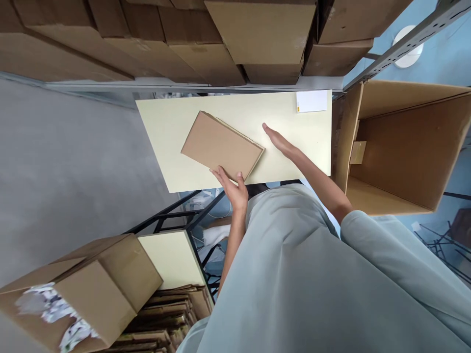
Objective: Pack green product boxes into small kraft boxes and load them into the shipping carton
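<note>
A closed brown cardboard box lies at an angle on the cream tabletop. My left hand touches the box's near edge, its fingers spread and its thumb at the near right corner. To the right of the box, my right hand is held over the table with its fingers stretched out, apart from the box and holding nothing. A white pad or stack of labels sits at the table's far right corner.
Cardboard boxes line a shelf beyond the table. A large open carton stands at the right. At the lower left are an open carton with crumpled paper and flattened cardboard. A metal post rises at the upper right.
</note>
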The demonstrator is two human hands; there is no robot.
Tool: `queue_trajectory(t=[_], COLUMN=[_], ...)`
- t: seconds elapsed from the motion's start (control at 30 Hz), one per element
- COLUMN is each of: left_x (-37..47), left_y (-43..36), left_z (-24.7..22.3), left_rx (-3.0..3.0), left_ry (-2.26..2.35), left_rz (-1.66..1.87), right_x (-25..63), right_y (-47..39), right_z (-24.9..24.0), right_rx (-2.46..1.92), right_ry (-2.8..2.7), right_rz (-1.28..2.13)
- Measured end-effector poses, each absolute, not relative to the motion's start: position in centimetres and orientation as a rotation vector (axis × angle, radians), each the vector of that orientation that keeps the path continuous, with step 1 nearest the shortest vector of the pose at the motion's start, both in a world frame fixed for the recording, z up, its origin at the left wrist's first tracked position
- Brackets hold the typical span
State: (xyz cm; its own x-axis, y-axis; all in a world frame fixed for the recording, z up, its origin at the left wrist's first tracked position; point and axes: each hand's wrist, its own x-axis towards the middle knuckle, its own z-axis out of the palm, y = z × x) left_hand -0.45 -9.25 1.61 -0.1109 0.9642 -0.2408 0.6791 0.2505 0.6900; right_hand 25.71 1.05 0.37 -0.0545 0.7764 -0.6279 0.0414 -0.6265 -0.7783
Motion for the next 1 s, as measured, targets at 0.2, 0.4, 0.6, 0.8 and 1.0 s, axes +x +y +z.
queue_trajectory(t=[0.2,0.4,0.6,0.8,1.0], left_x=[-0.6,-0.7,-0.4,1.3,2.4], left_y=[-9.1,-8.7,-8.0,-7.3,-6.1], left_z=[1.6,2.1,1.8,1.1,1.7], left_rx=[1.466,1.477,0.978,0.749,0.678], left_ry=[1.817,1.846,1.847,1.758,1.552], left_rz=[0.551,0.509,0.635,0.621,0.516], right_x=[23.5,20.8,23.9,24.5,26.0], right_y=[-1.1,3.6,1.4,-2.2,2.2], right_z=[2.8,2.1,0.7,0.4,0.3], right_rx=[-1.624,-1.465,-1.606,-1.630,-1.717], right_ry=[-0.991,-1.046,-1.013,-1.080,-1.129], right_rz=[1.838,1.857,1.765,1.810,1.535])
